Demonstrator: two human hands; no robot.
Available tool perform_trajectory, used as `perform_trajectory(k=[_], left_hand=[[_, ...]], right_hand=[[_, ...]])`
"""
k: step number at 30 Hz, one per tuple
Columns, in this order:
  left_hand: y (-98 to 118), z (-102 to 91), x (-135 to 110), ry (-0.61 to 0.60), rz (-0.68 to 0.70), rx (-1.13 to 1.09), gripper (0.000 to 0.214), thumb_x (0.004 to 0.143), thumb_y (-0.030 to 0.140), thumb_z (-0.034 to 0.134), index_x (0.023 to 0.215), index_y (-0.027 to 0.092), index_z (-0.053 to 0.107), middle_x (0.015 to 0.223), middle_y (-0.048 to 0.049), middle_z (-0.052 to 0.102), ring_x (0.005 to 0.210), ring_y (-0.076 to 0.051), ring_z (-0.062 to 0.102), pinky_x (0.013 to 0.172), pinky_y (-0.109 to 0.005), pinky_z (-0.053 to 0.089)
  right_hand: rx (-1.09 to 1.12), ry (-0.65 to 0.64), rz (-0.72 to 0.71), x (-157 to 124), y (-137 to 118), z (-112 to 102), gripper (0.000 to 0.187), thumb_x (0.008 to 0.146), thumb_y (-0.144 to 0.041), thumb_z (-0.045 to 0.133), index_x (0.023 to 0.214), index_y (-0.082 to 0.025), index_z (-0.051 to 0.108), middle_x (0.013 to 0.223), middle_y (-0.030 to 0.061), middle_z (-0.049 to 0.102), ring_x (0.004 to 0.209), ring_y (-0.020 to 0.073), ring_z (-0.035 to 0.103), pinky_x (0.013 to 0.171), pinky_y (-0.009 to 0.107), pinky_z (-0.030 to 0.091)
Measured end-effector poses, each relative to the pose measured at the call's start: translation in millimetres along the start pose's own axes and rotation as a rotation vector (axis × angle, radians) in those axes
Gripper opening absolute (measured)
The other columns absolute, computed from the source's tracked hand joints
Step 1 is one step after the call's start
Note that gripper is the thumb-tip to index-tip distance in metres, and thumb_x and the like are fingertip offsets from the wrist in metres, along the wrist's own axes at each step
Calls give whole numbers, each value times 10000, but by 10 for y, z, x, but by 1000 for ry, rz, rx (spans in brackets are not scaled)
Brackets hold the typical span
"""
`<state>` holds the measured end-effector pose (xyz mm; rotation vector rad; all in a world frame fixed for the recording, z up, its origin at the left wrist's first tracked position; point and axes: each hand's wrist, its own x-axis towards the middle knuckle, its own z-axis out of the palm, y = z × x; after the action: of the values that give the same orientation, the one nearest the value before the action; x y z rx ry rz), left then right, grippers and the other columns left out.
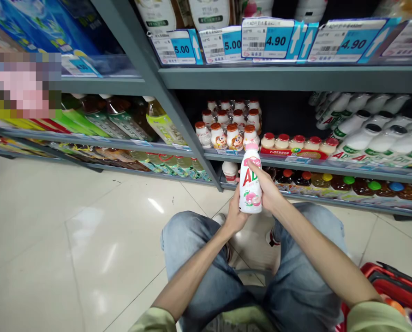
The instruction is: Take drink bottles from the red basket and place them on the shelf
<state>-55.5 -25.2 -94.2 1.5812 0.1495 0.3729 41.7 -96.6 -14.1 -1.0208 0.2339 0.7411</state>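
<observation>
In the head view, the white AD drink bottle [250, 186] with a pink cap stands just right of the centre of the frame, a little tilted. The left hand [236, 214] has its fingers curled round the bottle's lower left side; the right hand [270, 189] grips its right side, thumb across the label, fingers partly hidden behind. Above the cap, at upper centre, sit small red-capped bottles [228, 131]; right of them is a red-lidded multipack [299, 146]. Black-capped AD bottles [368, 138] fill the right edge. A red basket [389, 281] occupies the lower right corner.
</observation>
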Motion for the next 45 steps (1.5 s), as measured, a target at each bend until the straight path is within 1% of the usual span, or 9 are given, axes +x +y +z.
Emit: perform_trajectory(k=[6, 11, 15, 18, 21, 24, 28, 32, 45], left_hand=[[-10, -10, -3, -28, -55, -18, 874, 601, 179, 653, 1458, 175, 488, 1229, -61, 703, 960, -217, 624, 861, -339, 523], [-41, -42, -4, -50, -96, 42, 859, 590, 173, 645, 1436, 169, 500, 959, -1, 715, 793, -182, 590, 746, -303, 512], [-59, -56, -7, -28, -48, 54, 798, 627, 171, 615, 1419, 183, 520, 1016, -14, 730, 829, -192, 609, 794, -330, 529], [-62, -65, -15, -24, -8, 118, 804, 639, 155, 593, 1437, 182, 493, 1044, -25, 738, 818, -189, 626, 783, -327, 535], [-49, -75, -26, -36, -10, 227, 827, 647, 152, 619, 1457, 175, 452, 985, -20, 740, 744, -173, 629, 713, -301, 528], [-28, -78, -26, -43, -55, 283, 818, 630, 149, 659, 1426, 168, 470, 885, 6, 729, 667, -152, 603, 653, -275, 507], [-29, -69, -14, -7, -112, 203, 718, 598, 140, 625, 1311, 158, 550, 792, 32, 694, 621, -133, 559, 596, -251, 478], [-41, -60, -10, 3, -128, 146, 665, 588, 149, 607, 1251, 156, 575, 829, 21, 702, 641, -132, 565, 603, -255, 490], [-52, -62, -11, -12, -143, 156, 656, 593, 151, 623, 1246, 171, 566, 829, 29, 692, 662, -134, 566, 615, -247, 487]], right_hand=[[21, 4, 35, 20, -14, -39, 413, 701, -443, 912, 915, -171, 688, 724, 40, 746, 579, 177, 681, 559, 286, 592], [29, 4, 43, 9, -28, -45, 423, 690, -436, 920, 934, -184, 683, 714, 33, 740, 586, 182, 682, 554, 282, 583], [12, -31, 12, 13, -22, -53, 446, 684, -460, 920, 953, -197, 682, 731, 27, 743, 597, 187, 686, 553, 287, 582], [-15, -76, -9, 19, -20, -56, 449, 672, -454, 928, 950, -201, 683, 754, 23, 749, 599, 177, 686, 556, 275, 574], [-33, -77, -4, 28, -16, -50, 429, 678, -437, 926, 938, -195, 684, 751, 27, 750, 594, 171, 684, 555, 265, 564], [-22, -42, 13, 46, 6, -48, 404, 689, -415, 920, 924, -191, 680, 712, 25, 737, 580, 169, 674, 544, 262, 553], [2, 19, 31, 72, 45, -60, 373, 710, -403, 906, 908, -191, 671, 682, 5, 713, 550, 149, 642, 537, 254, 546], [18, 20, 26, 66, 49, -61, 332, 734, -372, 893, 904, -199, 666, 678, -11, 699, 546, 133, 627, 533, 240, 538], [39, 38, 41, 71, 46, -53, 323, 739, -351, 877, 934, -199, 669, 672, -1, 700, 541, 156, 626, 514, 272, 546]])
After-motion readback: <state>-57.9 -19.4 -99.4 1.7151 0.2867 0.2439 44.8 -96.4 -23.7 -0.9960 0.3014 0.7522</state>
